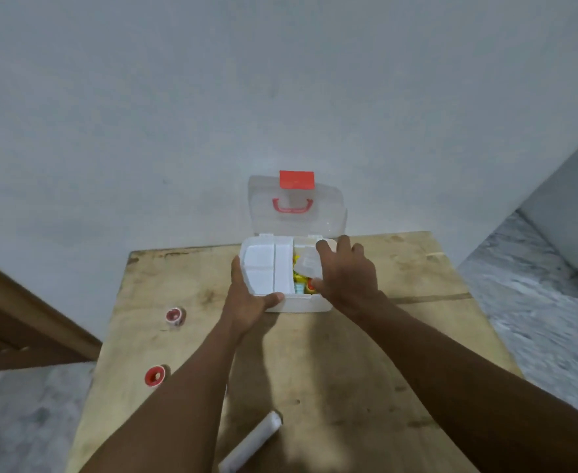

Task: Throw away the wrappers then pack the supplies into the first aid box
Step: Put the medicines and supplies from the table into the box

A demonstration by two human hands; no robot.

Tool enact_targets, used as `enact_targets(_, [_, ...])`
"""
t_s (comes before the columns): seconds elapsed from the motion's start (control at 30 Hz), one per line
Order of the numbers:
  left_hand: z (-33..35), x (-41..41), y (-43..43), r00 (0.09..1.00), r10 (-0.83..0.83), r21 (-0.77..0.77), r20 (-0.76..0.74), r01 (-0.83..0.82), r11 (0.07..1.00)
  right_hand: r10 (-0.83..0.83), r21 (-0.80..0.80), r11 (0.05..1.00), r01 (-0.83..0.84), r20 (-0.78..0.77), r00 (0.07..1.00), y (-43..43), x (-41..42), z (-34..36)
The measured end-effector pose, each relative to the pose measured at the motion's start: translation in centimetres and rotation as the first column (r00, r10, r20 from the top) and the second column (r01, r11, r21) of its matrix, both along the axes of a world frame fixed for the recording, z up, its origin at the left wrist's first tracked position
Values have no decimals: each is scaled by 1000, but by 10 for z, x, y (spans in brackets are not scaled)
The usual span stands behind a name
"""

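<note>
first aid box (301, 303) stood open at desk (366, 370) far edge, lid raised | left hand (246, 302) clasped on its near-left corner | right hand (349, 278) spread, packet (306, 264) held over right compartment | two tape rolls (175, 316) left edge, bandage roll (253, 442) near edge.

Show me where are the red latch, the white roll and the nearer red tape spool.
red latch (296, 179), head view, its flat face.
white roll (251, 442), head view, mid-length.
nearer red tape spool (154, 375), head view, red side.
</note>
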State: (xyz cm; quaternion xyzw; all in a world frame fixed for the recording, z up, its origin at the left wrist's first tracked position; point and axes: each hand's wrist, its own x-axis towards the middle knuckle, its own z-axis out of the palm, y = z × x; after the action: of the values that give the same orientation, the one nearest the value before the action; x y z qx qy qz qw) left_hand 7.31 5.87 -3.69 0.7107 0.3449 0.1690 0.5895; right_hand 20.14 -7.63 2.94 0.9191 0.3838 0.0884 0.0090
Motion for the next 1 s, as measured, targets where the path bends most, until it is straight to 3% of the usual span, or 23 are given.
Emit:
enact_targets(0.2, [2, -2, -1, 1000, -11, -8, -19, 11, 1000, 95, 4, 995, -95, -46, 994, 15, 1, -21])
enact_targets(0.33, [4, -3, -1, 1000, -23, -6, -6, 23, 1000, 242, 262, 941, -212, -87, 966, 18, -2, -32])
enact_targets(0.47, [5, -4, 0, 999, -41, -10, 6, 41, 999, 241, 436, 883, -174, -102, 965, 21, -4, -38])
enact_targets(0.73, [4, -1, 5, 998, -61, 9, 30, 61, 998, 27, 254, 967, 8, -134, 991, 12, -10, -30])
enact_targets(0.83, [6, 0, 5, 997, -73, 21, 31, 73, 997, 36, 266, 963, 34, -254, 966, 14, -11, -28])
enact_targets(1.0, [4, -1, 5, 997, -63, 21, 47, 62, 998, 83, 261, 965, -9, -273, 958, 9, -11, -25])
